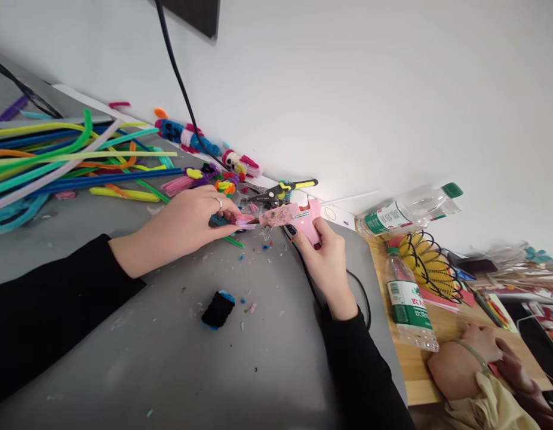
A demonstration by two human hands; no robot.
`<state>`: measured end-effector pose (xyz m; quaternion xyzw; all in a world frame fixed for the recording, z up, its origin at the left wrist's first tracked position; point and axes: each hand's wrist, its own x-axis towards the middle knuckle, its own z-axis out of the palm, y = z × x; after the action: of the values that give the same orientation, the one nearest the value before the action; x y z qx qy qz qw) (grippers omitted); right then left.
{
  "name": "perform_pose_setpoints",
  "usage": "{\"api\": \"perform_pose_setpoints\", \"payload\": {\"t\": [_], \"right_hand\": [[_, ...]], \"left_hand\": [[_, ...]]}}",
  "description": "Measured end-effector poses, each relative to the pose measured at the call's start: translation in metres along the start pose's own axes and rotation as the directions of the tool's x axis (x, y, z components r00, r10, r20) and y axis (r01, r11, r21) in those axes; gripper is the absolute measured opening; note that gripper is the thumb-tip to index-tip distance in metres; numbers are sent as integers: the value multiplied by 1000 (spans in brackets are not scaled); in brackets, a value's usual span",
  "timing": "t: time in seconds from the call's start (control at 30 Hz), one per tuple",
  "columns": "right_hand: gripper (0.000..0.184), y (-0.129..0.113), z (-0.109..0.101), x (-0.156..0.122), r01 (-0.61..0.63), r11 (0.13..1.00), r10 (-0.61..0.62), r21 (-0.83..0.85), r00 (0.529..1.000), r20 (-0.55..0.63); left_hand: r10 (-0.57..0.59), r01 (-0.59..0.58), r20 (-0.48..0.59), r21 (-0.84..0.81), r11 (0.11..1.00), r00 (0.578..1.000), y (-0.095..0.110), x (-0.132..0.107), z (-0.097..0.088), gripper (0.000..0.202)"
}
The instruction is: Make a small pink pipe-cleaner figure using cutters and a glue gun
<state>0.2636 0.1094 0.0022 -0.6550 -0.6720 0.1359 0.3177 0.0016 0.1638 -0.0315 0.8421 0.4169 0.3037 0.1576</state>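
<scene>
Fingers of the left hand (pixel 182 224) pinch a small pink fuzzy piece (pixel 244 221) between thumb and fingertips, out over the grey counter (pixel 267 382) towards its far edge by the wall. Those of the right hand (pixel 325 260) wrap the handle of a pink glue gun (pixel 280 215); whether they squeeze the trigger cannot be told. Gun and piece meet nose to tip, though actual contact is too small to make out. The tip-only pinch probably keeps skin clear of a hot nozzle, while the full grip likely steadies the gun. A pale glue stick (pixel 348 197) juts from its back, pointing at the counter's right edge. Behind the gun lie wire strippers (pixel 271 196), perhaps parked there to leave working room in front. Finished-looking fuzzy figures (pixel 175 132) sit along the far edge, and pipe cleaners (pixel 74 156) heap at the far left corner, seemingly kept out of the way yet within reach. Nearer the front, a black fuzzy block (pixel 218 310) rests alone among scraps. Past the right edge, a wooden counter (pixel 417 382) carries a plastic bottle (pixel 409 306), with a co-worker's hand (pixel 477 345) beyond it.
</scene>
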Motion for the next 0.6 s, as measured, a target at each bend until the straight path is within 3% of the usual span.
{"api": "perform_pose_setpoints", "payload": {"t": [0.6], "right_hand": [[40,3,0,1,6,1000,-6,-22,1000,-15]], "left_hand": [[-24,25,12,-21,999,1000,1,0,0,28]]}}
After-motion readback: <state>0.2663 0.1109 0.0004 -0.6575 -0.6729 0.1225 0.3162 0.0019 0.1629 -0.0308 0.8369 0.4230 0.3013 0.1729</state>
